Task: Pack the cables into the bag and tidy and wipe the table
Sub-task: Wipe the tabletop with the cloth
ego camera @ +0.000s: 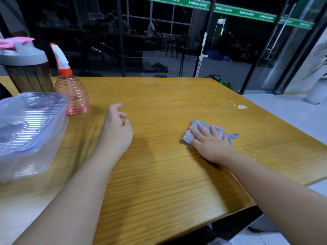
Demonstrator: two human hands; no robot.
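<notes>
— Forearms aside, how's the right hand [210,144]?
— Fingers [203,130] spread flat on the grey cloth [194,128], mid-surface [159,174]. Left hand [116,128] idle, loosely curled.
— Press evenly, sweep toward the wet streaks [254,151] by the right edge

The light comes from above and is bright on the yellow table [159,174]. The glass wall [159,41] behind is dark and shows faint reflections. Wet spots shine just right of the cloth [196,131] under the right hand [210,145]. A soft shadow lies by the left hand [116,128]. The box [26,131] looks blurry. Lines bend at the edges.
</notes>
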